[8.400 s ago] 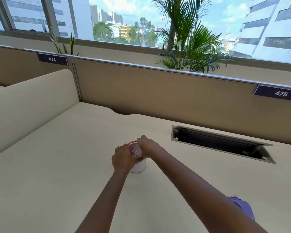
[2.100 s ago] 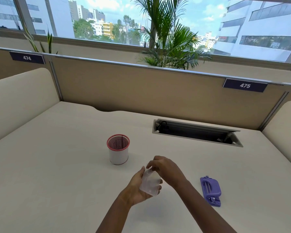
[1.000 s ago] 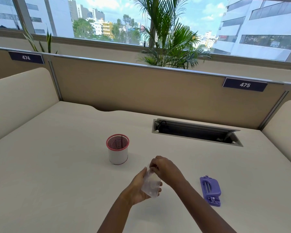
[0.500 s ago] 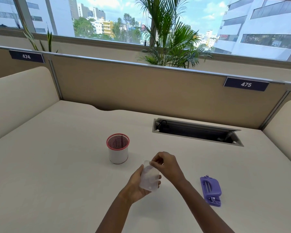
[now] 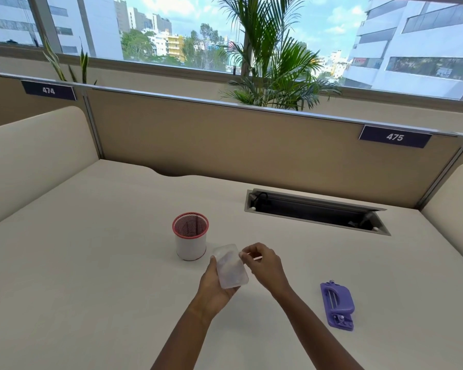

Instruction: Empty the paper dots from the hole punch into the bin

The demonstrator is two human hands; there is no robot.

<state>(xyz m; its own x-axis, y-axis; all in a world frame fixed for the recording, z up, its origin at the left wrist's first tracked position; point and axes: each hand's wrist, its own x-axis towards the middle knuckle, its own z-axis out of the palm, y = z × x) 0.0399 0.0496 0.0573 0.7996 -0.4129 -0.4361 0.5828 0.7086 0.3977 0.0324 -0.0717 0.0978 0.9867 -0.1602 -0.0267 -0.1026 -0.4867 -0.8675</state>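
- Clear plastic, frosted and rounded at the corners: that is the tray (image 5: 231, 266), the punch's dot catcher, held up above the desk (image 5: 91, 276) near its middle.
- The left hand (image 5: 216, 285) grasps the tray from below, palm and fingers wrapped round its lower end, thumb on its left edge.
- The right hand (image 5: 262, 264) is just beside the tray's upper right edge, fingers curled with the tips pinched together; whether they grip the tray or anything else, I cannot tell.
- Whether any dots lie in the tray, I cannot tell.
- The punch (image 5: 337, 305), purple, lies flat toward the desk's right front, well apart from the hands.
- The bin (image 5: 190, 235), a small white cup with a red mesh rim, stands upright just beyond the left hand.
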